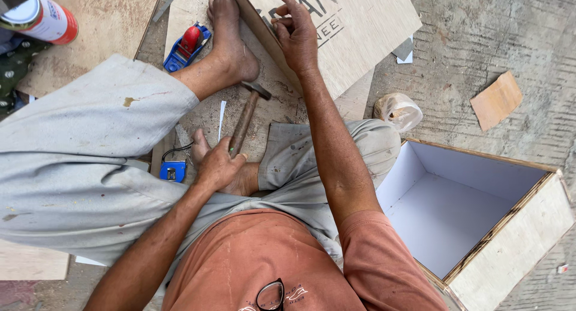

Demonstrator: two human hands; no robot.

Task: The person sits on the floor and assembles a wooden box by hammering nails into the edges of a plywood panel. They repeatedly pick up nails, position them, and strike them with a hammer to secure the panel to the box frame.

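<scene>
The left hand (217, 166) is gripping a hammer (246, 117), fingers clenched round its wooden handle, the head rising beyond the fingertips. The right hand (296, 32) is pinching the plywood board (360, 29) edge, fingers curled closed, beside the bare foot (231, 38).

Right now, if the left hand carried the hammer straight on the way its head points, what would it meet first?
Probably the plywood board's lower edge beside the right hand; the hammer in the left hand points there, though depth is unclear.

The left hand (219, 166) grips a wooden-handled hammer (245, 120); the right hand (297, 35) pinches the edge of a plywood board (360, 32). An open white-lined box (516, 245) sits nearby.
</scene>
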